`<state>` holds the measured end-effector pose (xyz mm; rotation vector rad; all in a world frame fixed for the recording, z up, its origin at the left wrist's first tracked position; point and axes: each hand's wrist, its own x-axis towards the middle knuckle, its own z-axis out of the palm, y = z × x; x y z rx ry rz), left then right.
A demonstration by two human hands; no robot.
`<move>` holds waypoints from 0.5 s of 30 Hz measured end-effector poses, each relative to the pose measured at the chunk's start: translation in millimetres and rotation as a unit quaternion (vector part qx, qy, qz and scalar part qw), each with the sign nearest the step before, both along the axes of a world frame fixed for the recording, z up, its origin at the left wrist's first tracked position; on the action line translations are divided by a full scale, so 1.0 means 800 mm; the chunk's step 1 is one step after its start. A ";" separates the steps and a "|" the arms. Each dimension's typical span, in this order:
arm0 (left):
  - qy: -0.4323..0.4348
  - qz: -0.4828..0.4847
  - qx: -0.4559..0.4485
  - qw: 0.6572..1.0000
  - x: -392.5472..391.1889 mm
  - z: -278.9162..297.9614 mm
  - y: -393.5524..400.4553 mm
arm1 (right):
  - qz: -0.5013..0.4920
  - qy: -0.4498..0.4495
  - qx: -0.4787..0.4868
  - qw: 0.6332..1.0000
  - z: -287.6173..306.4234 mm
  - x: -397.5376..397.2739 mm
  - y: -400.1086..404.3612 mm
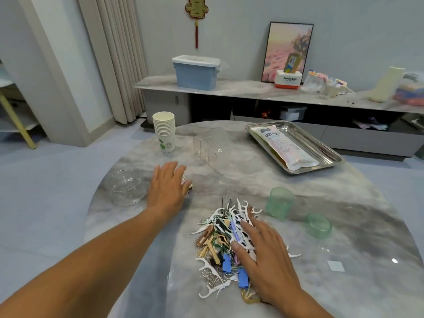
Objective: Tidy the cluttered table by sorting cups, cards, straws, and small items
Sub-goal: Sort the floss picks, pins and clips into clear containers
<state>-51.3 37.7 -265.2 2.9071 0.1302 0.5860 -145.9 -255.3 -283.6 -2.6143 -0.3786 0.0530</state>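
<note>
A person leans over a round grey marble-look table [344,203], seen from a head camera; both bare forearms reach forward. The right hand [263,255] lies flat with fingers straight and spread, pressing on the right side of a mixed heap of small items [220,242]: white plastic floss picks, blue binder clips, hair clips, metal paper clips; it grips nothing. The heap sits near the table's front edge, running lengthwise away from the person, mostly left of that palm, so a sweep would likely go leftward; the right hand is far nearer to it. The left hand [168,185] reaches further out, fingers straight, covering a small flat stack of cards [188,185] whose corner peeks out at its right; whether it has any hold on them cannot be told. Just left of it lies a clear round plastic lid [126,188]. Beyond stand a stack of white paper cups [164,131] and a clear ridged plastic box [212,145]; a steel tray [330,154] at the far right holds a white packet of straws [283,145]. Two translucent green plastic cups [278,201] lie right of the heap.
</note>
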 end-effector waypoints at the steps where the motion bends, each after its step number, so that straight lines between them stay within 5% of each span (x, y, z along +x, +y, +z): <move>1: -0.025 0.020 0.034 0.999 -0.007 0.006 0.008 | 0.007 0.006 0.000 1.000 0.002 0.001 0.001; 5: -0.007 0.149 0.079 0.986 -0.031 0.031 0.052 | 0.028 0.009 0.001 1.000 0.011 0.005 0.009; 9: 0.089 0.256 -0.008 0.963 -0.052 0.040 0.093 | 0.046 -0.001 -0.008 0.999 0.010 0.010 0.017; 15: 0.126 0.228 -0.162 0.952 -0.055 0.033 0.104 | 0.037 -0.025 -0.005 0.999 0.001 0.017 0.020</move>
